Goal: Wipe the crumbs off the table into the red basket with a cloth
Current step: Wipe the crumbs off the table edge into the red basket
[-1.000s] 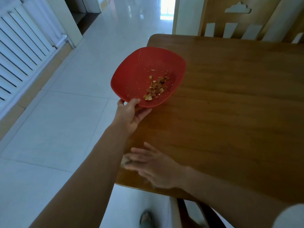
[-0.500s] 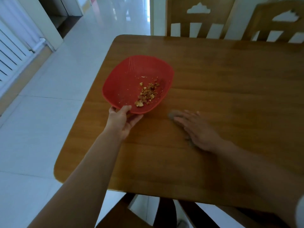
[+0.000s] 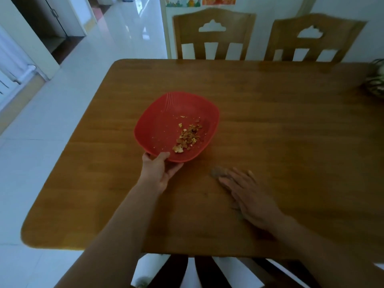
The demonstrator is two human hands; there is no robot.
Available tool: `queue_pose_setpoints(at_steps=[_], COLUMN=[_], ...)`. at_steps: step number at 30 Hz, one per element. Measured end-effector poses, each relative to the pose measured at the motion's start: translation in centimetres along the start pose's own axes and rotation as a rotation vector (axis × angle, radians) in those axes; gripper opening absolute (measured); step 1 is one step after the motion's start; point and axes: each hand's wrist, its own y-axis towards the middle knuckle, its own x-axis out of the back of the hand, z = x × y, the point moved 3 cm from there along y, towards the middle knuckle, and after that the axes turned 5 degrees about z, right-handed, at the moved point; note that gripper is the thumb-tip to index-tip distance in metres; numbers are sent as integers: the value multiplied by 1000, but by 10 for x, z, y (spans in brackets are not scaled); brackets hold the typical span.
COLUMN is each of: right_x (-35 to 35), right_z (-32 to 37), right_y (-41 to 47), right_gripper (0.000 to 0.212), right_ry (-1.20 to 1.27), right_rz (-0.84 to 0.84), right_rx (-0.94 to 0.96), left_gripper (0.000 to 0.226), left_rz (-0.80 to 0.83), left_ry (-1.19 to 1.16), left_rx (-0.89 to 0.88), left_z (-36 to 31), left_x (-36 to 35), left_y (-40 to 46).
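Note:
The red basket [image 3: 166, 113] rests on the wooden table [image 3: 270, 121], left of its middle, with a small heap of brown crumbs [image 3: 188, 137] inside near its front. My left hand [image 3: 159, 171] grips the basket's near rim, thumb over the edge. My right hand [image 3: 247, 194] lies flat on the table to the right of it, fingers stretched out and pressing down a small brownish cloth [image 3: 218, 173] that shows only past the fingertips. The right hand is blurred.
Two wooden chairs [image 3: 214, 34] [image 3: 311, 38] stand at the table's far side. A dark striped object [image 3: 376, 82] sits at the right edge of the table. White tiled floor [image 3: 52, 121] lies to the left. Another chair's back [image 3: 199, 271] shows below the near edge.
The basket came from beyond the table's left edge onto the tabletop, still in my left hand. My right hand slid with the cloth from the near edge to beside the basket.

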Motion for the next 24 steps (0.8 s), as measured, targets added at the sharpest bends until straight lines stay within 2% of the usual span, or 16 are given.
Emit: queue_pose_setpoints(at_steps=[7, 10, 12, 14, 18, 24], right_x=[29, 42, 45, 48, 53, 36], right_z=[-129, -162, -161, -145, -88, 30], right_y=[-74, -54, -28, 8, 94, 189], right_gripper=[55, 47, 48, 49, 48, 48], right_ry=[81, 126, 167, 173, 147, 71], right_rz=[-204, -284, -328, -349, -278, -133], right_rx=[-598, -854, -955, -926, -691, -155], left_gripper=[67, 70, 70, 70, 66, 68], left_rz=[15, 29, 38, 46, 49, 57], left_ry=[32, 52, 53, 42, 5, 25], left_rx=[2, -19, -28, -30, -39, -96], left_z=[15, 10, 5, -4, -19, -49], left_x=[-22, -23, -21, -21, -20, -25], left_y=[7, 15, 22, 31, 49, 77])
